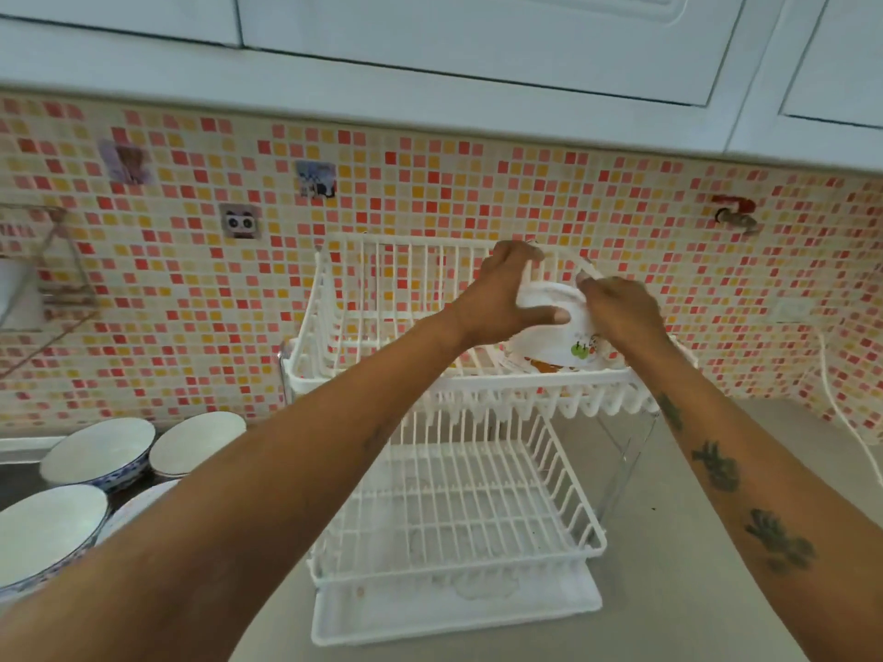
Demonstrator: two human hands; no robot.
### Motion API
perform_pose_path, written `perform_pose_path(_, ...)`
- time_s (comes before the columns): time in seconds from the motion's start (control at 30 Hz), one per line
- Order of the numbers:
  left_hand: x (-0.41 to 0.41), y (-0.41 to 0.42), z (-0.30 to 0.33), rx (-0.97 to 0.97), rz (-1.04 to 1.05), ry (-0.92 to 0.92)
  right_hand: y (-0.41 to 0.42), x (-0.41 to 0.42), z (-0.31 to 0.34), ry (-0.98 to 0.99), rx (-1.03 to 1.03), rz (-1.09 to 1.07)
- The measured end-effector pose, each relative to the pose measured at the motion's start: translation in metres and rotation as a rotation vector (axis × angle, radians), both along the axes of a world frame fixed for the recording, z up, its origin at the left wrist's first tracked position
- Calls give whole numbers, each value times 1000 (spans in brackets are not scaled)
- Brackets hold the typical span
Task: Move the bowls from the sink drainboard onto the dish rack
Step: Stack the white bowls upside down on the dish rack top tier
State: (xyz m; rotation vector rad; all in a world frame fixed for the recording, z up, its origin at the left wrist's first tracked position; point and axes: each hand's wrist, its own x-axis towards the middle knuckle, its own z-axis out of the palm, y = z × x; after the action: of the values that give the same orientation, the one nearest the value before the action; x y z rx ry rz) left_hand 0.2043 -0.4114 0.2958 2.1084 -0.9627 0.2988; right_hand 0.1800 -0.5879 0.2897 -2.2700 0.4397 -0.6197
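A white two-tier wire dish rack point(458, 499) stands on the grey counter. Both my hands hold one white bowl point(559, 336) with a small green and orange print, turned upside down over the right side of the rack's upper tier. My left hand point(506, 298) grips its base from the left and my right hand point(621, 312) holds it from the right. Several white bowls wait at the lower left: a blue-patterned bowl point(98, 453), a plain white bowl point(196, 441) beside it, and a larger bowl point(45, 532) nearer to me. My left forearm covers part of another.
The rack's lower tier point(454, 518) holds nothing, and a white drip tray point(454, 609) sits under it. A mosaic tile wall rises behind the rack. White wall cupboards point(478, 50) hang overhead. A white cord point(841, 413) runs down at the far right. Grey counter point(693, 566) lies right of the rack.
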Motion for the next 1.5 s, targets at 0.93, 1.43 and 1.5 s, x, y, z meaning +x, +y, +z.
perform_pose_path(0.93,-68,471,-277,-1123,1156,935,496,59,-181,618,411,731)
perform_pose_path(1.43,-26,415,-337,-1424,843,1031,488,84,-306,722,672,563)
perform_pose_path(1.5,-23,411,-340,-1409,808,1031,487,84,-306,719,716,538)
